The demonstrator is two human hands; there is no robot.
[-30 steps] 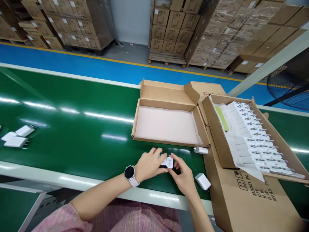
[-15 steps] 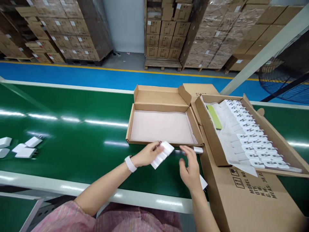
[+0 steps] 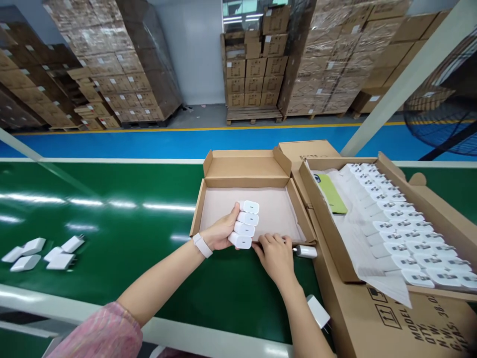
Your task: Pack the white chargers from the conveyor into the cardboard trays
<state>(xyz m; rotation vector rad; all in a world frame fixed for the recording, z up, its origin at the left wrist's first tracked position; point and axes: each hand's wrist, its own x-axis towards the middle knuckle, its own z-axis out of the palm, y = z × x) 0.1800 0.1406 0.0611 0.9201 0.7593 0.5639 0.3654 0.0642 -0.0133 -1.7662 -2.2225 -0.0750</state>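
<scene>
My left hand [image 3: 222,231], with a white band at the wrist, grips a row of several white charger plugs [image 3: 246,226] side by side, their port ends facing up toward me. The row hangs over the front edge of an open cardboard box [image 3: 197,211] lined with pale sheet. To its right, my right hand [image 3: 276,251] is low at the box's front wall, fingers curled; what lies under them is hidden. Just beside those fingers is another charger plug [image 3: 307,251], lying on its side with its prongs toward the hand. One more charger plug [image 3: 318,312] lies near my right forearm.
Several loose chargers [image 3: 61,258] lie at left on the green work surface [image 3: 130,238]. At right, a carton [image 3: 372,308] bears a tilted tray box [image 3: 335,248] with rows of chargers and a green phone-like item [image 3: 331,193]. A post [image 3: 406,79] and fan [image 3: 439,114] stand behind.
My left hand has turned the chargers so their port ends face up and brought them over the box edge. My right hand, spread before, has curled down at the box front. The view has tilted up.
</scene>
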